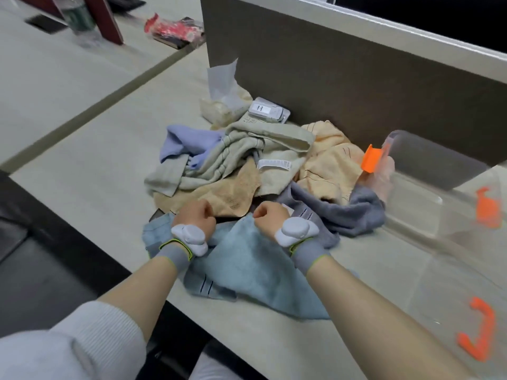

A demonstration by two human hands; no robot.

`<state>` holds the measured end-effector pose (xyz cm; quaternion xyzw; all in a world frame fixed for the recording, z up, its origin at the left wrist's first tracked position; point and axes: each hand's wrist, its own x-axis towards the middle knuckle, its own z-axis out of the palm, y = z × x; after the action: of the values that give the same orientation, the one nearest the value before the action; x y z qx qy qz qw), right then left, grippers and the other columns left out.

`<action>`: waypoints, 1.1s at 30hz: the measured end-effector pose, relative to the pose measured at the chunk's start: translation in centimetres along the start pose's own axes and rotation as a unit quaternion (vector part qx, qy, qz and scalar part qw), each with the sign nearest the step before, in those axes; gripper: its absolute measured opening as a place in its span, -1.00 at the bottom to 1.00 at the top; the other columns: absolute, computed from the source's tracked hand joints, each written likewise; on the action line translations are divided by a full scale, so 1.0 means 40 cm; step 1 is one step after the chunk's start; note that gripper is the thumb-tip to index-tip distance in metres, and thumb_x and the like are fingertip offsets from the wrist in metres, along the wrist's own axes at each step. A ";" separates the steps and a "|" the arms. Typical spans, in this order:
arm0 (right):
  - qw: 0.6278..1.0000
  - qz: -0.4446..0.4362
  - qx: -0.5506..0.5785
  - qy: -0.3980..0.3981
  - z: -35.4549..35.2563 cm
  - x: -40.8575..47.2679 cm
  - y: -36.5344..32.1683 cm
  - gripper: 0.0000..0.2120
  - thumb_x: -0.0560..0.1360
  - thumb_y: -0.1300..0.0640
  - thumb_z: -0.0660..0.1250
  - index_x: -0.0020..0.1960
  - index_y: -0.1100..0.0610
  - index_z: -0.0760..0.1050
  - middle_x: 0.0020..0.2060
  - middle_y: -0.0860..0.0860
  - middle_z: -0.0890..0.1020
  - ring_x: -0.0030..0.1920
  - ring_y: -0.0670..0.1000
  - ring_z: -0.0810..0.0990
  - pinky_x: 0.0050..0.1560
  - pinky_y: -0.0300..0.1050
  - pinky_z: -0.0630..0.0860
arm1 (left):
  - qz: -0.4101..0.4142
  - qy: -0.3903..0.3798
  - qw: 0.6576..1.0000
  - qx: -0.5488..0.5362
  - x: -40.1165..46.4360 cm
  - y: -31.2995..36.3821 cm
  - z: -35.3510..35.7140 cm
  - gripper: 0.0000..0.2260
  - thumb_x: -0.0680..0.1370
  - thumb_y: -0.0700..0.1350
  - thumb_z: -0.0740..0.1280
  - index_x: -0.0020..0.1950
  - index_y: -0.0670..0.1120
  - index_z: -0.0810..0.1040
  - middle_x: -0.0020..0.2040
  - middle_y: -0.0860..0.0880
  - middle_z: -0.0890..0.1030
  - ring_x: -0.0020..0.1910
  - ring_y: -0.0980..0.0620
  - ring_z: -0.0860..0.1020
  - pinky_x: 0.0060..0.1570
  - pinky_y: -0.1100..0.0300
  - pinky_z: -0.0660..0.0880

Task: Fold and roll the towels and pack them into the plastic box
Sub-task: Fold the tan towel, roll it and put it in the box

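Blue towel bunched in both my fists, left hand and right hand; uneven tension could skew my fold.

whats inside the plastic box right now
The clear plastic box shows no towels inside; only its bare bottom is visible. Its right part runs out of frame, so that is unseen.

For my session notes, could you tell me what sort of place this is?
Probably an office workstation: a pale desk backed by a grey partition panel, with a tissue pack beside the towel pile.
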<state>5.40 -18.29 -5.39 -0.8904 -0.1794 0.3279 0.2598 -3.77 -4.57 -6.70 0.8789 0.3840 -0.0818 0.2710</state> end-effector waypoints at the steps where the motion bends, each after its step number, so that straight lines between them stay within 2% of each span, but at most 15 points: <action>1: 1.000 -0.003 -0.003 -0.006 0.014 0.001 -0.012 -0.77 0.51 0.29 0.18 0.07 0.14 0.54 -0.02 0.06 0.60 0.02 0.07 0.53 -0.21 -0.24 0.33 | -0.002 0.004 1.000 0.015 0.004 -0.022 -0.003 -0.84 0.48 -0.26 0.22 0.03 -0.19 0.50 0.12 -0.19 0.55 0.08 -0.18 0.51 -0.05 0.09 0.41; 4: 1.000 -0.007 -0.001 -0.002 0.049 0.009 -0.044 -0.71 0.49 0.32 0.18 0.19 0.21 0.50 0.15 0.13 0.59 0.16 0.14 0.53 0.00 -0.18 0.39 | 0.002 0.035 0.999 0.016 0.016 -0.071 -0.005 -0.67 0.50 -0.25 0.24 0.26 -0.16 0.45 0.30 -0.15 0.41 0.20 -0.18 0.46 0.11 0.07 0.41; 8: 1.000 0.000 0.019 0.006 0.078 0.034 -0.067 -0.54 0.51 0.28 0.18 0.40 0.09 0.32 0.29 0.18 0.40 0.20 0.17 0.50 0.13 -0.18 0.38 | 0.015 0.056 0.997 0.059 0.037 -0.094 -0.019 -0.54 0.51 -0.16 0.26 0.42 -0.02 0.32 0.37 -0.07 0.35 0.28 -0.13 0.43 0.10 0.07 0.44; 11: 1.000 -0.012 0.013 -0.022 0.082 0.044 -0.083 -0.51 0.51 0.26 0.23 0.43 0.08 0.32 0.32 0.17 0.44 0.30 0.14 0.45 0.26 -0.14 0.38 | 0.042 0.027 0.988 0.144 0.057 -0.083 -0.036 -0.71 0.52 -0.14 0.24 0.23 -0.01 0.51 0.18 -0.10 0.57 0.15 -0.13 0.50 0.00 0.14 0.45; 13: 0.999 -0.015 0.010 -0.039 0.083 0.053 -0.087 -0.51 0.49 0.34 0.23 0.41 0.13 0.37 0.33 0.13 0.46 0.34 0.12 0.44 0.29 -0.15 0.38 | 0.053 0.030 0.987 0.151 0.060 -0.063 -0.042 -0.83 0.52 -0.16 0.22 0.02 -0.03 0.57 0.10 -0.10 0.62 0.04 -0.11 0.52 -0.07 0.15 0.45; 16: 0.998 -0.025 -0.048 -0.021 0.083 0.065 -0.092 -0.51 0.43 0.32 0.29 0.35 0.14 0.42 0.32 0.14 0.41 0.34 0.16 0.40 0.30 -0.12 0.39 | 0.045 0.059 0.997 0.025 0.073 -0.029 -0.052 -0.90 0.52 -0.20 0.20 -0.05 -0.15 0.49 0.03 -0.15 0.58 0.04 -0.19 0.52 -0.02 0.07 0.41; 18: 0.998 -0.024 -0.061 -0.002 0.076 0.068 -0.097 -0.56 0.43 0.22 0.35 0.30 0.13 0.45 0.32 0.13 0.37 0.35 0.16 0.34 0.29 -0.15 0.32 | 0.040 0.071 0.996 -0.043 0.081 -0.005 -0.069 -0.98 0.54 -0.21 0.17 -0.09 -0.13 0.35 -0.09 -0.21 0.53 -0.05 -0.23 0.52 -0.10 0.06 0.35; 19: 0.998 -0.032 -0.050 0.014 0.071 0.069 -0.103 -0.67 0.44 0.18 0.36 0.20 0.15 0.51 0.27 0.13 0.39 0.32 0.15 0.34 0.24 -0.16 0.31 | 0.047 0.075 0.994 -0.067 0.086 0.004 -0.077 -0.95 0.54 -0.22 0.15 -0.11 -0.12 0.30 -0.15 -0.22 0.50 -0.12 -0.21 0.49 -0.15 0.06 0.32; 21: 0.997 -0.053 -0.020 0.060 0.050 0.070 -0.118 -0.93 0.46 0.20 0.33 -0.20 0.17 0.52 -0.01 0.16 0.49 0.14 0.16 0.46 0.00 -0.12 0.28 | 0.077 0.076 0.989 -0.103 0.092 0.024 -0.096 -0.85 0.55 -0.25 0.13 -0.20 -0.09 0.24 -0.28 -0.16 0.40 -0.22 -0.13 0.39 -0.21 0.08 0.24; 23: 0.992 -0.073 0.039 0.099 0.014 0.077 -0.129 -0.72 0.47 0.29 0.27 -0.38 0.13 0.33 -0.28 0.09 0.46 -0.12 0.12 0.44 -0.17 -0.10 0.21 | 0.110 0.059 0.985 -0.116 0.094 0.053 -0.122 -0.76 0.54 -0.26 0.13 -0.28 -0.04 0.19 -0.37 -0.06 0.29 -0.24 -0.10 0.34 -0.24 0.11 0.19; 25: 0.986 -0.085 0.074 0.123 -0.047 0.067 -0.150 -0.75 0.49 0.32 0.22 -0.32 0.11 0.33 -0.34 0.01 0.41 -0.17 0.05 0.37 -0.23 -0.17 0.18 | 0.133 0.033 0.983 -0.125 0.095 0.100 -0.151 -0.91 0.51 -0.14 0.17 -0.18 -0.08 0.28 -0.36 -0.06 0.33 -0.22 -0.11 0.36 -0.23 0.13 0.22; 27: 0.980 -0.103 0.068 0.157 -0.117 0.050 -0.168 -0.84 0.50 0.33 0.18 -0.23 0.16 0.37 -0.24 0.09 0.44 -0.15 0.04 0.38 -0.25 -0.17 0.16 | 0.153 0.025 0.976 -0.153 0.084 0.160 -0.179 -0.80 0.48 0.01 0.19 -0.03 -0.10 0.38 -0.26 -0.10 0.43 -0.19 -0.10 0.39 -0.19 0.16 0.26; 28: 0.977 -0.111 0.065 0.172 -0.140 0.041 -0.179 -0.83 0.50 0.33 0.18 -0.25 0.15 0.35 -0.22 0.11 0.44 -0.15 0.04 0.37 -0.25 -0.17 0.16 | 0.156 0.033 0.973 -0.166 0.086 0.176 -0.187 -0.79 0.50 0.05 0.20 -0.07 -0.09 0.40 -0.24 -0.10 0.44 -0.18 -0.09 0.39 -0.18 0.17 0.27; 30: 0.969 -0.122 0.058 0.208 -0.193 0.027 -0.193 -0.78 0.48 0.31 0.19 -0.31 0.13 0.32 -0.27 0.09 0.44 -0.16 0.04 0.37 -0.25 -0.15 0.18 | 0.170 0.082 0.967 -0.171 0.087 0.225 -0.212 -0.75 0.58 0.02 0.19 -0.24 -0.06 0.33 -0.31 -0.07 0.40 -0.20 -0.09 0.36 -0.19 0.16 0.26; 33: 0.961 -0.105 0.065 0.248 -0.274 -0.010 -0.197 -0.72 0.45 0.25 0.24 -0.40 0.07 0.29 -0.44 -0.03 0.37 -0.19 0.05 0.37 -0.31 -0.15 0.23 | 0.204 0.162 0.952 -0.163 0.074 0.309 -0.275 -0.82 0.63 -0.08 0.11 -0.15 -0.10 0.32 -0.27 -0.10 0.40 -0.20 -0.10 0.36 -0.19 0.13 0.24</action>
<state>11.37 -15.96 6.51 -0.9010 -0.1798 0.0783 0.3869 6.45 -3.69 6.61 0.8838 0.2433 0.1821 0.3558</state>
